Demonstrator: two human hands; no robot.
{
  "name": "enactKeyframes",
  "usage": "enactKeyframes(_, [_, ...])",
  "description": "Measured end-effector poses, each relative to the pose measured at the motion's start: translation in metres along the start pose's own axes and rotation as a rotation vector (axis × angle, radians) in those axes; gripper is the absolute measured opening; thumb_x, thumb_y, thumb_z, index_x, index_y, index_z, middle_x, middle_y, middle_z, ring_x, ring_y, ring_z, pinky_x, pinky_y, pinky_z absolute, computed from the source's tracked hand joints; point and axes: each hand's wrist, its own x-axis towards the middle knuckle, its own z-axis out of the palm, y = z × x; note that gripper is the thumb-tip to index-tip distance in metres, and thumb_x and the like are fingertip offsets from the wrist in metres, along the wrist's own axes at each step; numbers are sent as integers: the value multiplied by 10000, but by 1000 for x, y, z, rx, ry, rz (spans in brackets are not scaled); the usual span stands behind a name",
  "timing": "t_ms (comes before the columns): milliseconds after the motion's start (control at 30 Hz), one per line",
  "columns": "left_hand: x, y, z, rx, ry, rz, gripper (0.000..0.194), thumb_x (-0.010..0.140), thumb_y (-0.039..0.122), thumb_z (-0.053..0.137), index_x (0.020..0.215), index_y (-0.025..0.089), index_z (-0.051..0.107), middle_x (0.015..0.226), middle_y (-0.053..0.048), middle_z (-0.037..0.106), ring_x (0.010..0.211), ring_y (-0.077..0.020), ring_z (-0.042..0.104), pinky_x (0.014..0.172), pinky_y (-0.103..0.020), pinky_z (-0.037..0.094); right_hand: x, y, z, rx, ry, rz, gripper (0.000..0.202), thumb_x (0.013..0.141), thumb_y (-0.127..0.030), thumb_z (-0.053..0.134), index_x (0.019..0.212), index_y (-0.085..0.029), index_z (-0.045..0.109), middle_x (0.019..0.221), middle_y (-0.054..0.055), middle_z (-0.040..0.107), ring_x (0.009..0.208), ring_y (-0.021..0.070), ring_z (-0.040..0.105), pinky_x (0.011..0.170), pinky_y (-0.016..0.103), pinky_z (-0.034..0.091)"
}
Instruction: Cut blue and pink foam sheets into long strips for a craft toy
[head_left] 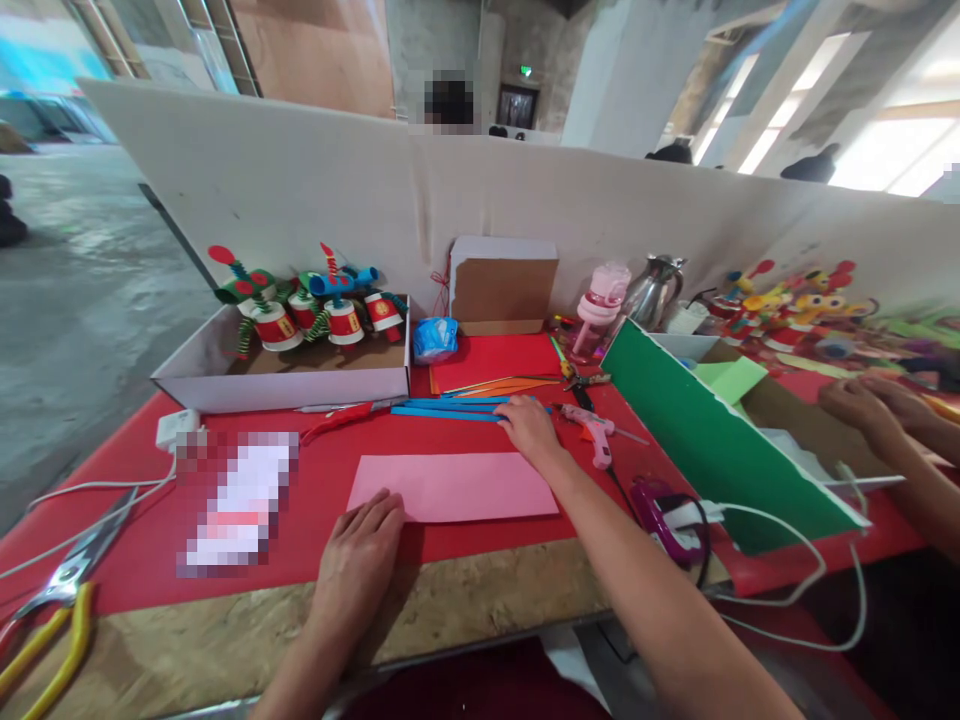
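Observation:
A sheet of pink paper point(457, 487) lies flat on the red table covering in front of me. My left hand point(361, 548) rests on its left end, open, with the fingers stretched out. Beyond the sheet, my right hand point(531, 428) reaches over the right part of several blue strips point(442, 408). Its fingertips touch the strips with the fingers slightly bent and apart, and I see nothing gripped. To the right of that hand lies a pink glue gun point(595, 432), with pliers point(583, 382) just behind it.
A white box point(285, 392) holds paper-cup figures point(277, 325) at the back left. Large yellow-handled scissors point(71, 590) lie at the left edge. A green-sided box point(720, 440), a purple power socket point(670, 520) and cables stand right. Another person's hands point(862, 410) are beyond.

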Motion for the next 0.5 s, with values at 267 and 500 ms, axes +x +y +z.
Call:
enactKeyframes(267, [1, 1, -5, -15, -87, -25, 342, 903, 130, 373, 964, 177, 706, 1145, -121, 727, 1152, -257, 640, 908, -376, 511, -7, 0, 3, -45, 34, -72, 139, 884, -142, 638, 993, -192, 708, 991, 84, 700, 992, 241, 591, 877, 355, 404])
enactKeyframes(500, [2, 3, -6, -14, -86, -53, 338, 917, 139, 367, 913, 190, 702, 1141, -112, 728, 1153, -257, 638, 909, -373, 508, -3, 2, 4, -66, 52, -84, 127, 901, -175, 624, 931, -193, 747, 928, 90, 686, 945, 239, 585, 828, 347, 407])
